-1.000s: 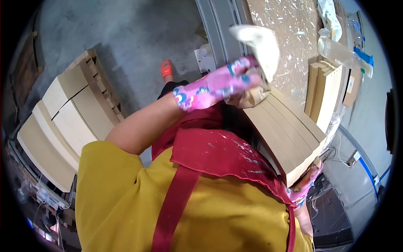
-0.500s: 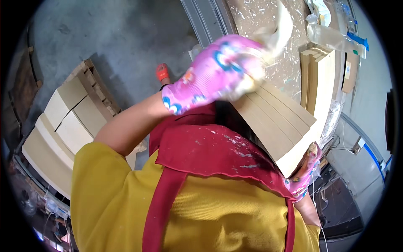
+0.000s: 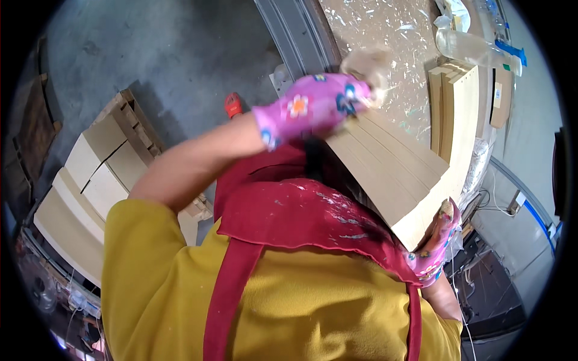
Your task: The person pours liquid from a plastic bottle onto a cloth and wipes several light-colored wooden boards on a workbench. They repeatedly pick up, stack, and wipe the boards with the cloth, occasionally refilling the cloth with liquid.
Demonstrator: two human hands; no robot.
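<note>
My left hand, in a pink flowered glove, is closed round a blurred beige cloth-like bundle. It is over the far left end of a stack of tan boards, whose strips lie slightly fanned with pale edges facing right. The bundle's exact kind is smeared by motion. Against the near right end of the stack rests my right hand, in a matching glove with a worn tan fingertip. Its fingers look stretched out along the board ends, partly hidden from view.
A speckled worktable stretches beyond the stack, with a second pile of boards at its right. A clear plastic bottle lies farther back. On the floor at left, pale blocks sit by a wooden pallet.
My left hand has moved slightly left and down with the beige bundle, which trailed out farther to the right before. My right hand stays at the stack's end.
</note>
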